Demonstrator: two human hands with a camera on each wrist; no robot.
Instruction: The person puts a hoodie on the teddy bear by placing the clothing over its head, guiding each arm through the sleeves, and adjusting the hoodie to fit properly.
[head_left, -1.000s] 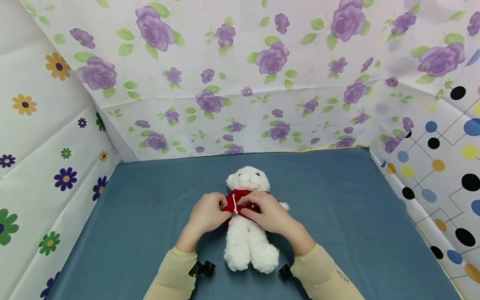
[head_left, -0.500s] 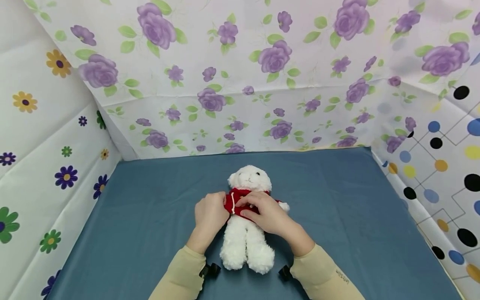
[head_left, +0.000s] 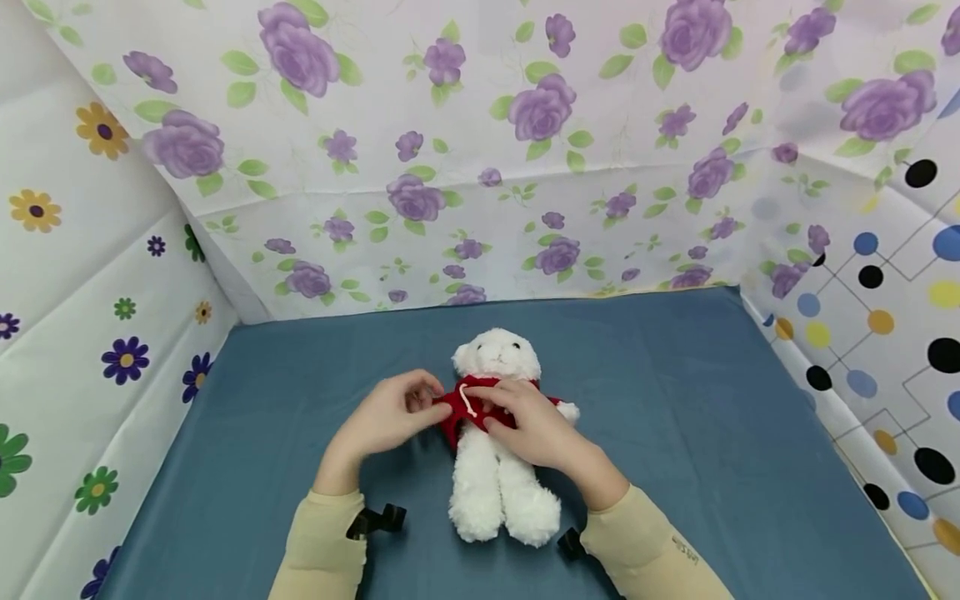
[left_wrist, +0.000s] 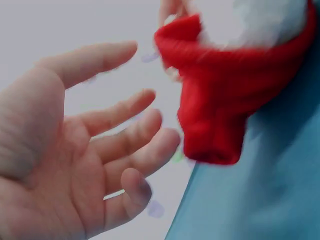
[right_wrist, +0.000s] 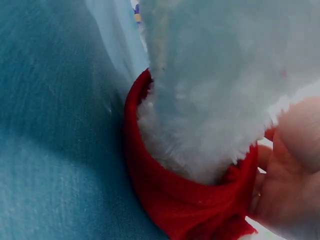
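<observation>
A white plush bear lies on its back, head toward the far wall, in a red sweater with a white drawstring. My left hand is beside the sweater's left side in the head view. In the left wrist view the left hand has its fingers spread, apart from the red sleeve; no paw shows at that sleeve's end. My right hand lies over the sweater front and pinches the cloth near the hem. The right wrist view shows the hem standing away from the white fur.
The bear lies on a blue cloth-covered table. A flowered sheet hangs behind, with a flower-patterned sheet at left and a dotted one at right. Both wrists carry black mounts.
My left hand gripped the sweater's side half a second ago; it has let go and moved left. The sleeve side now spreads outward. The right hand stays almost in place.
</observation>
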